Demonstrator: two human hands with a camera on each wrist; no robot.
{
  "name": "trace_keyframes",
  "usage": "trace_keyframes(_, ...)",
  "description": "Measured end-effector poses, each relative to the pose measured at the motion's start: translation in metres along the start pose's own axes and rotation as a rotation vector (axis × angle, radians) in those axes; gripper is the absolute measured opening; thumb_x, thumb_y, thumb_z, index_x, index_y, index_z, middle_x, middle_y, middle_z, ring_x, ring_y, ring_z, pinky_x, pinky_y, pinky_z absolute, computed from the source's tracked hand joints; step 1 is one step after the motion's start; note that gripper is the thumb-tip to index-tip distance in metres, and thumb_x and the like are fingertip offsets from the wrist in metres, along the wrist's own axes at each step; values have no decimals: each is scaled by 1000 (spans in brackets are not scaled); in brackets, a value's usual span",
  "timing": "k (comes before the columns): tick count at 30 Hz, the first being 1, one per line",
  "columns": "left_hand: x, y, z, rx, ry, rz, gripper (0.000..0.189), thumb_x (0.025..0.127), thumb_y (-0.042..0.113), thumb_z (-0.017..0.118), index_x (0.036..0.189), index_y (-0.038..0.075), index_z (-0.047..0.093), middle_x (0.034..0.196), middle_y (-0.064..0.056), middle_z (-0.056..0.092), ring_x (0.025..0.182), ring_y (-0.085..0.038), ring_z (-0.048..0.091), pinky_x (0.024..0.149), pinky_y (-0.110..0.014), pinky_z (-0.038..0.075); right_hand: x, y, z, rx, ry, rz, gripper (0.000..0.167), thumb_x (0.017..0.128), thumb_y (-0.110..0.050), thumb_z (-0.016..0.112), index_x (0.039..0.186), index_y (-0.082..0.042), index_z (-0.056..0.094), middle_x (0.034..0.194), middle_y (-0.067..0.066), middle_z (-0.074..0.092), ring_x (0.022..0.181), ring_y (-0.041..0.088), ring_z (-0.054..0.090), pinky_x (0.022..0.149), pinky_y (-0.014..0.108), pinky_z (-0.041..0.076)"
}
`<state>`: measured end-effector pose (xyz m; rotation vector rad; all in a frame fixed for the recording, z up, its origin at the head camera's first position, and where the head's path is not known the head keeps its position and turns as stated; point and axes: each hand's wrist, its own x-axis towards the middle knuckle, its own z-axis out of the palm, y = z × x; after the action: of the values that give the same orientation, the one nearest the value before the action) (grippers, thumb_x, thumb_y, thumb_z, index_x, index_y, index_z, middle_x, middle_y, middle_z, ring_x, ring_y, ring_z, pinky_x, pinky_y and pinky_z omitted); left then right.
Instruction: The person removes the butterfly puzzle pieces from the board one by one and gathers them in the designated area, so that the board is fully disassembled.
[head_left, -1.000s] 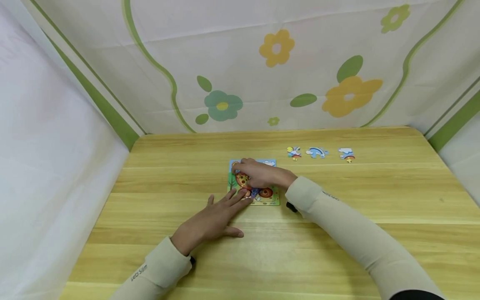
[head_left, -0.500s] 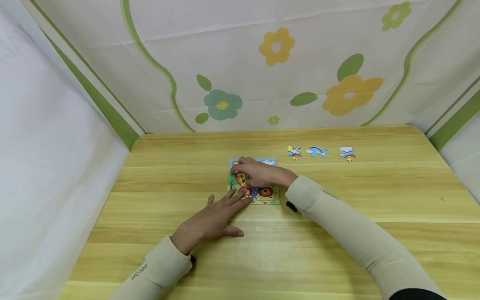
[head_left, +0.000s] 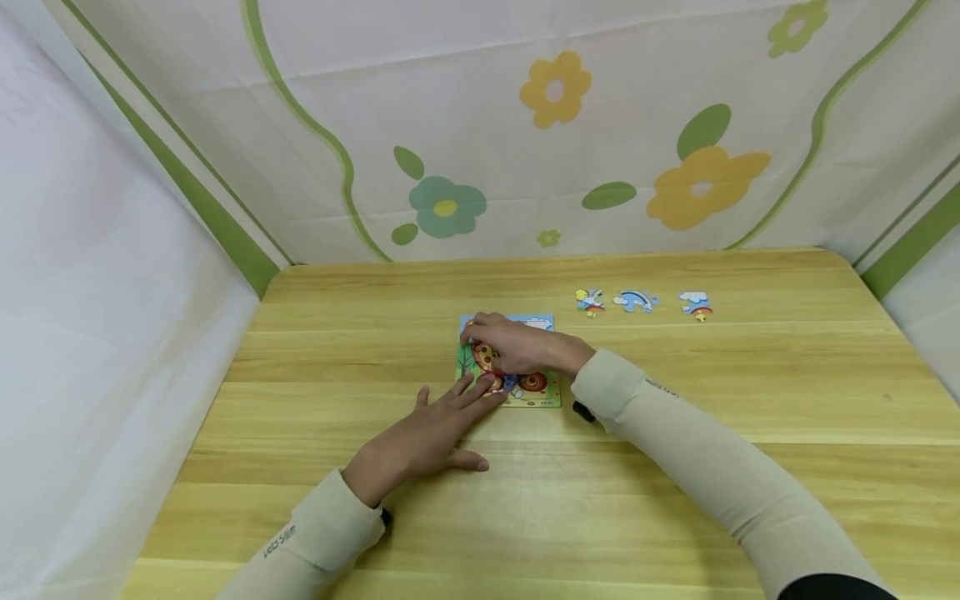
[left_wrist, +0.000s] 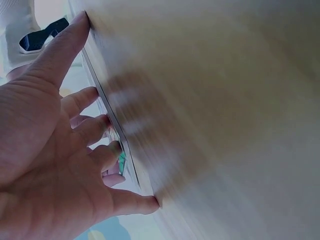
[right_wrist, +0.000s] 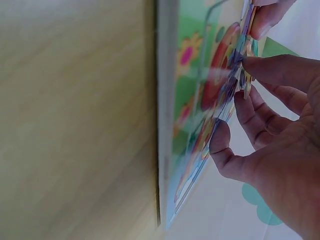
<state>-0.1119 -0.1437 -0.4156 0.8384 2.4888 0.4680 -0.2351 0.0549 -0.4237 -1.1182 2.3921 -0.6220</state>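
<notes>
Your right hand (head_left: 517,344) pinches a puzzle piece (head_left: 483,355) against the butterfly puzzle board (head_left: 546,392), which lies beneath that hand and just ahead of your left hand (head_left: 429,433), whose spread fingers reach onto its near left edge, three loose pieces (head_left: 637,302) lying beyond your right hand.

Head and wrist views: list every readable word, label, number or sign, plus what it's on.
"Lets Slim": printed on the left sleeve; last letters blurred.
Unreadable: dark lettering on the right sleeve, too small and foreshortened.
Unreadable: tiny mark at the near right corner of the butterfly puzzle board.
Wrist views: no readable text.
</notes>
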Motion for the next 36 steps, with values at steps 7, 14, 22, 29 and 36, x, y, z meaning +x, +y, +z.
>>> trace_keyframes(7,0,0,0,0,-1,4,88,96,43,73,168,23,27,177,-4,13,164,-35,9,114,-85,15,0,-1,0,7,12,-8,53,94,5,68,143,-11,57,151,12,50,147,33,44,117,51,44)
trace_keyframes(14,0,-1,2,1,-6,-8,89,96,45,73,168,25,25,178,-2,11,164,-33,7,115,-84,13,0,0,1,5,25,-6,52,94,6,67,142,-12,59,146,11,51,143,31,47,113,48,48)
trace_keyframes(22,1,-1,2,-2,-6,-8,89,96,45,73,169,26,25,178,-1,11,165,-33,6,116,-84,13,2,0,1,-11,34,0,51,94,3,71,141,-14,60,142,10,52,137,29,50,109,46,50)
trace_keyframes(29,1,-2,2,1,1,-2,90,95,45,74,168,25,26,178,-3,12,164,-35,7,115,-84,13,0,-1,0,3,31,-2,53,93,4,71,142,-14,59,144,10,51,137,28,50,108,46,51)
trace_keyframes(36,1,-2,2,-6,-1,-3,90,95,45,74,168,25,25,178,-3,12,165,-34,7,115,-84,13,-2,-4,0,-6,29,-1,54,94,5,71,143,-14,57,145,11,50,140,30,49,110,46,50)
